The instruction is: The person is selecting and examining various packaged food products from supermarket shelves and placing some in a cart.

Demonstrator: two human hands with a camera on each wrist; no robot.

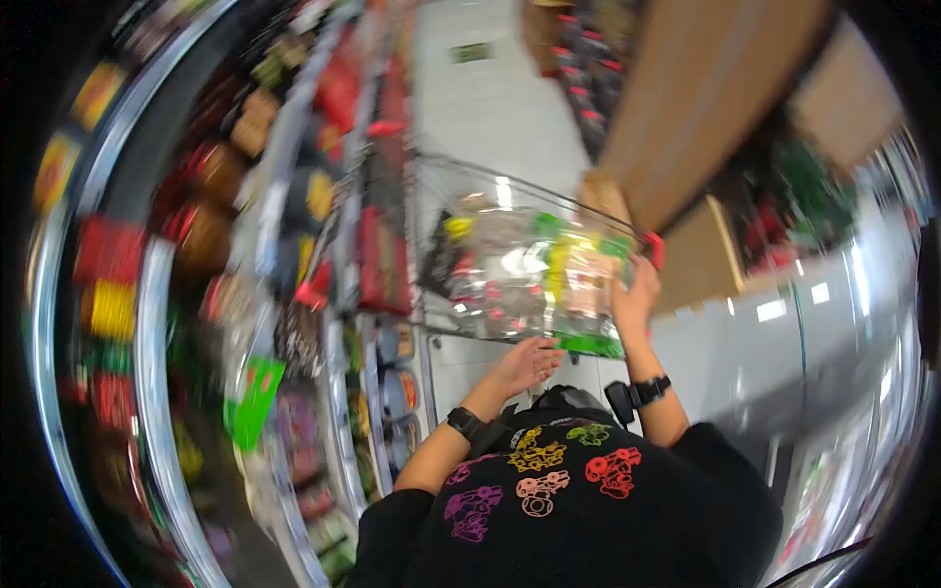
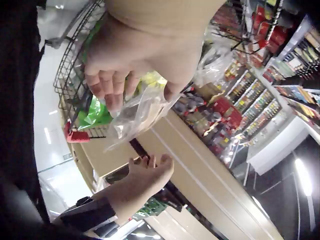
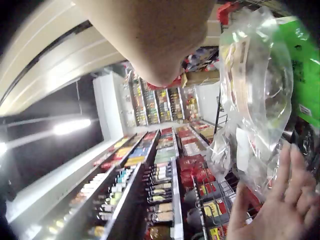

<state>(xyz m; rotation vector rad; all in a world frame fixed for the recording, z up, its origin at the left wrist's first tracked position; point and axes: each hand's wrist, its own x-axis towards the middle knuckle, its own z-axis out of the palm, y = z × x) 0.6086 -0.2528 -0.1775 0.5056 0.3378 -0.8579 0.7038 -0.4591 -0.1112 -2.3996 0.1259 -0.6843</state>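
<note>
A wire shopping cart [image 1: 431, 318] holds clear plastic packages [image 1: 510, 265] with green and yellow parts. My left hand [image 1: 524, 367] is at the cart's near edge, close to the green end of a package. Seen from the left wrist, this hand [image 2: 145, 55] overlaps a clear bag [image 2: 142, 112], fingers extended and thumb apart. At the right side of the cart, my right hand [image 1: 637, 294] is beside the packages, near the red corner piece [image 1: 654, 251]. Its fingers [image 2: 155, 162] bend loosely with nothing between them. The right wrist view hides most of this hand.
Stocked shelves [image 1: 279, 196] run close along the left of the cart. A large brown panel-like surface [image 1: 706, 98] borders the right side, with bottles with red caps [image 1: 588, 73] beyond it. White floor [image 1: 480, 108] lies ahead.
</note>
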